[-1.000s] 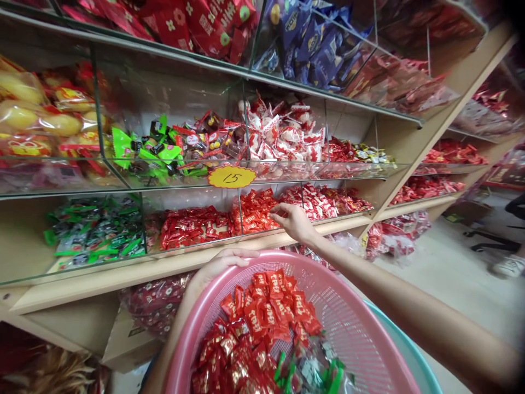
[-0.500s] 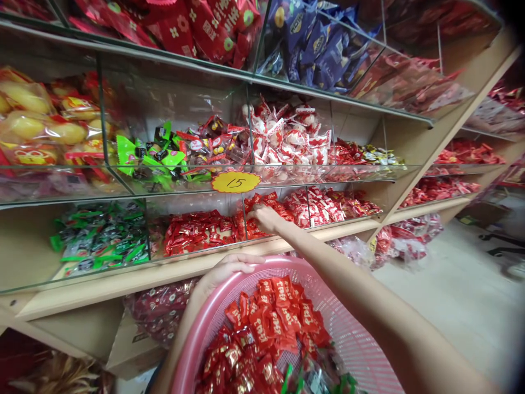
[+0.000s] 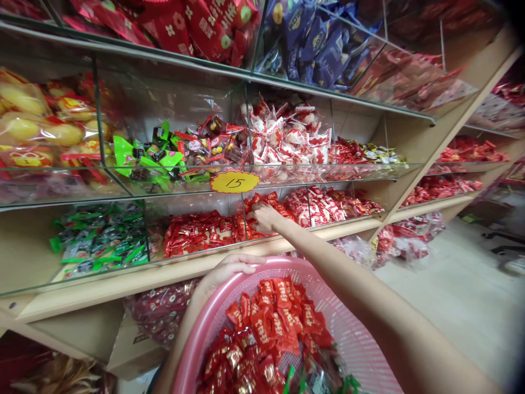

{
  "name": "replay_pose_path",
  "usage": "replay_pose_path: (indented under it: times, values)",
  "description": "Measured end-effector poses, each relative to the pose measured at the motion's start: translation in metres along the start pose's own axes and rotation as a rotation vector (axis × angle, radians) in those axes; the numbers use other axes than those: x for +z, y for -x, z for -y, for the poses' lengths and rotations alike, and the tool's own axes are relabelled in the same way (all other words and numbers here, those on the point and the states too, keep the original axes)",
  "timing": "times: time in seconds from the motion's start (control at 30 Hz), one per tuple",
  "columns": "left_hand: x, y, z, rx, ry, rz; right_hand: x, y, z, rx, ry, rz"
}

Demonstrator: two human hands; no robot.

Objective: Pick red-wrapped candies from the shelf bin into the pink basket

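My left hand [image 3: 229, 272] is closed on the rim of a pink plastic basket [image 3: 191, 328], its fingers curled over the far-left edge. Inside the basket lie red-wrapped candies [image 3: 274, 314], darker red and gold ones [image 3: 233, 355], and a few clear-and-green packets [image 3: 318, 377] near the bottom. My right hand [image 3: 264, 218] reaches over the basket into a lower-shelf bin of red-wrapped candies [image 3: 283, 205]. Its fingers are bent down among the candies; whether they grip any is hidden.
Glass dividers and a front pane edge the shelf bins. A yellow price tag [image 3: 235, 181] reading 15 hangs above the lower bins. Green-wrapped candies [image 3: 102, 235] fill the lower left bin. Under the shelf stand a cardboard box [image 3: 135, 347] and bagged goods [image 3: 164, 312].
Hardly anything differs. My right hand's fingers shift slightly in the red candies, and the view moves a little. My left hand keeps its hold on the basket.
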State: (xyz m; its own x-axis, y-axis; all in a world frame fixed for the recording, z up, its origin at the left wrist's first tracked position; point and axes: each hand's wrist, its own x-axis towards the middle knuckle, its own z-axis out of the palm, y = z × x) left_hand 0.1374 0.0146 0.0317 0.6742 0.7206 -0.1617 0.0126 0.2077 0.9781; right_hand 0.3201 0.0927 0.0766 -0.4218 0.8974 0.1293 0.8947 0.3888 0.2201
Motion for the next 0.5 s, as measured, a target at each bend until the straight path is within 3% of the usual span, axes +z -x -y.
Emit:
replay_pose_path:
  times: [0.3, 0.5]
  values:
    - [-0.0052, -0.006, 0.0082, 0.021, 0.027, 0.057, -0.0006, 0.004, -0.0039, -0.006, 0.007, 0.011]
    - [-0.0009, -0.0017, -0.0009, -0.022, 0.01, -0.009, 0.0025, -0.0016, -0.0009, -0.018, 0.015, -0.001]
